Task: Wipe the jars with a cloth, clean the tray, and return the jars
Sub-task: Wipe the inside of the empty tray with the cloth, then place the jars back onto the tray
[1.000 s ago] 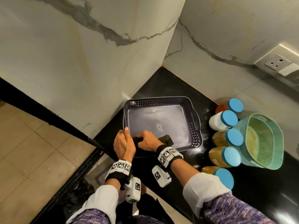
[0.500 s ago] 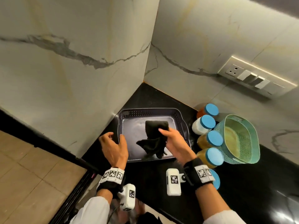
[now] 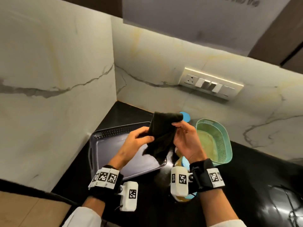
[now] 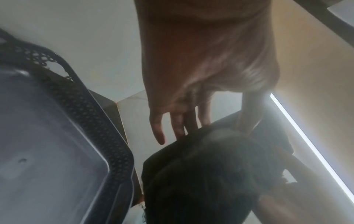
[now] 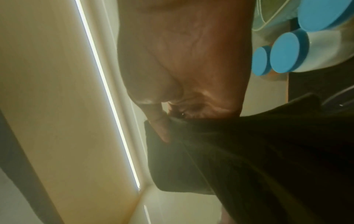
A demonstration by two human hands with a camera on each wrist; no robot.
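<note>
Item: black cloth, held in the air between both hands above the near right corner of the tray; slack, its lower end hanging down towards the tray floor.

Left hand: thumb and fingers pinch the cloth's left edge; in the left wrist view the thumb sits on the fabric while the other fingers reach behind its upper edge.

Right hand: fingertips pinch the cloth near its upper fold; the right wrist view confirms the thumb pressed into the fabric, so the grip is narrow and holding cloth.

Tray: dark perforated-rim plastic, on the black counter in the corner between two marble walls; nothing stands in it.

Jars: blue-lidded, standing off the tray to its right, beside the green basket; mostly hidden behind the hands in the head view.

Step in hand, as judged: the cloth appears to be getting refolded or turned between wipes; jars not yet returned. Next move likely calls for bunching the cloth into one hand, then either more strokes on the tray or lifting the jars back in one at a time.

View differences: only the head view shows the whole layout and the switch plate; the left wrist view alone shows the tray's moulded floor and rim holes close up; the right wrist view alone shows three jar lids clearly.
</note>
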